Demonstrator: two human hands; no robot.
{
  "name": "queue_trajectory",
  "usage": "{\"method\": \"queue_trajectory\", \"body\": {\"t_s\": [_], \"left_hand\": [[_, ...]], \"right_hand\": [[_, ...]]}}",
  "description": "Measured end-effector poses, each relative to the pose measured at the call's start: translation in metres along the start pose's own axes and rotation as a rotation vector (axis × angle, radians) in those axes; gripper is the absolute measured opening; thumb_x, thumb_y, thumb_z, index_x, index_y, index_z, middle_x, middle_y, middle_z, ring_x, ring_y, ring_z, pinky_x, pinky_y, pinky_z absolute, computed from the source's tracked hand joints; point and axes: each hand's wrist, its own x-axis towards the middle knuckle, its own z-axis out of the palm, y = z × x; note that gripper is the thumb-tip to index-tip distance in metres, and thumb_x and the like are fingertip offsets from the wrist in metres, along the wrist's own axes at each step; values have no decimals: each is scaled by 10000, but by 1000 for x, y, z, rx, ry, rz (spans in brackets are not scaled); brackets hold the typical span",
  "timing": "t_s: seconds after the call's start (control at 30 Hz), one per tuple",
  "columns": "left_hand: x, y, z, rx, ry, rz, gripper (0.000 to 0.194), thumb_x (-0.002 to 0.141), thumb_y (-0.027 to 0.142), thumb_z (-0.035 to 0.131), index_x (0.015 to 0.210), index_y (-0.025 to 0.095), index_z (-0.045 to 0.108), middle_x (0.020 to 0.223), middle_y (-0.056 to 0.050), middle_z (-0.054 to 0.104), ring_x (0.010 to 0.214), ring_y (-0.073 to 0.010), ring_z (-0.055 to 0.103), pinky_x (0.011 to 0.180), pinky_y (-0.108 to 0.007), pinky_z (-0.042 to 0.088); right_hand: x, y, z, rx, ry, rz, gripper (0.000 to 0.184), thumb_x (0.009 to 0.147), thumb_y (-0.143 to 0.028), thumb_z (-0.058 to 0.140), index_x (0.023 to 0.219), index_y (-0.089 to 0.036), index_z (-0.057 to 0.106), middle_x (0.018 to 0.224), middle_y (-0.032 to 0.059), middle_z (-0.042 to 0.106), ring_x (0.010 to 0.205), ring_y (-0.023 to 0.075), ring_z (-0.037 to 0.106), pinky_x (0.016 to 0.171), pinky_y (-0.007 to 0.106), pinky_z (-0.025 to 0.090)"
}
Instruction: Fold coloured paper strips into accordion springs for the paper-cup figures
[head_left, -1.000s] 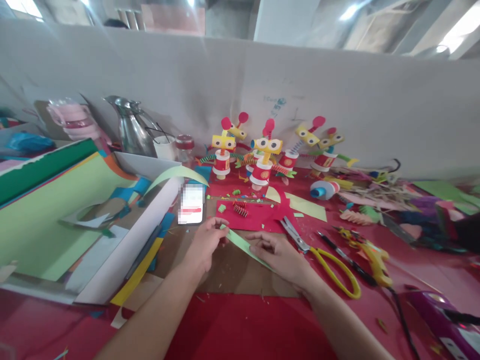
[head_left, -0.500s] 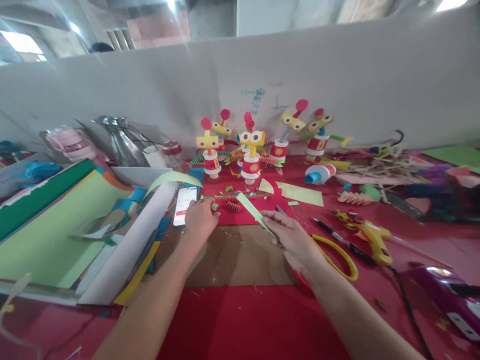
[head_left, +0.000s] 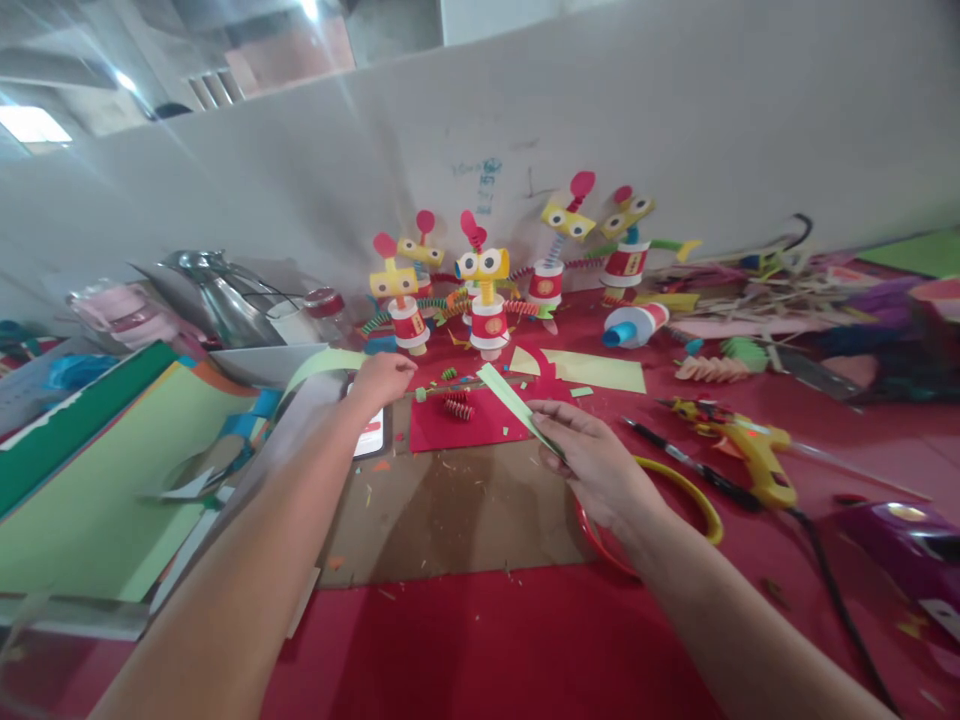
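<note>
My right hand pinches one end of a light green paper strip, which slants up and left over a red paper sheet. My left hand is stretched forward with its fingers curled under, above a phone and close to a curved green paper band. What the curled fingers hold, if anything, is hidden. A small red paper spring and a thin stick lie on the red sheet. Brown cardboard lies beneath my arms.
Several paper-cup figures stand along the white partition. Yellow-handled scissors, a black pen and a yellow glue gun lie to the right, with a purple device beyond. Sheets of coloured paper and a metal kettle are on the left.
My left hand let go of the green strip and moved forward and left over the phone. My right hand kept the strip and lifted its free end. The view tilted.
</note>
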Motion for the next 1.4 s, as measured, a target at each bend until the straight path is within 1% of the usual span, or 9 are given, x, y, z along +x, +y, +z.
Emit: {"method": "queue_trajectory", "body": {"t_s": [0.13,0.27,0.5,0.67,0.8,1.0,1.17,1.3,1.4], "left_hand": [[-1,-11,-8,38,-15,-6,278,662,139,618,906,207,732,844,-58,717,749,-199,616,680,-285,415],[-2,-17,-3,87,-58,0,340,639,113,652,963,197,711,920,-57,719,831,-205,631,725,-278,438],[-8,-18,20,137,-77,132,234,657,169,680,886,213,693,982,-46,703,910,-215,622,812,-292,439],[-31,-20,25,143,-34,176,234,638,124,664,850,219,631,939,-36,679,965,-231,600,845,-322,432],[-40,-20,26,117,-6,169,277,653,104,631,893,227,572,924,-29,661,948,-220,606,837,-331,439],[-37,-23,30,53,-47,189,379,619,64,630,945,229,528,964,-19,662,915,-181,620,794,-289,458],[-26,-24,36,55,-44,186,334,647,79,605,940,230,552,886,-21,659,882,-196,617,782,-309,455],[-18,-21,43,45,-31,184,329,669,91,600,965,229,566,890,-24,651,853,-188,612,758,-299,459],[-18,-19,38,28,-47,191,399,660,92,622,1031,230,567,935,-25,655,858,-179,613,764,-291,463]], "right_hand": [[0,1,-1,54,-2,-10,223,705,-336,653,881,-206,611,733,-31,477,474,41,307,447,245,237],[-1,2,0,64,-1,-6,215,702,-337,668,872,-214,621,720,-41,477,481,41,319,457,246,226],[1,5,0,34,34,1,185,709,-324,662,864,-225,641,767,-23,501,547,63,345,466,236,250],[1,5,0,50,33,-6,166,708,-310,663,848,-223,647,804,-8,513,595,74,374,462,221,262],[2,6,-1,57,32,-17,159,708,-312,666,839,-224,652,812,-5,516,589,72,364,464,219,278],[5,5,-3,60,61,4,150,705,-309,665,830,-230,644,806,-9,532,544,62,348,471,233,300],[3,3,-1,72,56,-9,139,715,-283,658,836,-215,646,781,-11,504,572,67,361,455,217,284],[2,2,0,69,61,-3,123,733,-263,641,845,-210,641,777,-10,500,582,68,368,454,214,282],[3,2,-1,54,70,2,121,745,-262,628,854,-210,636,779,-8,506,579,70,378,462,221,288]]}}
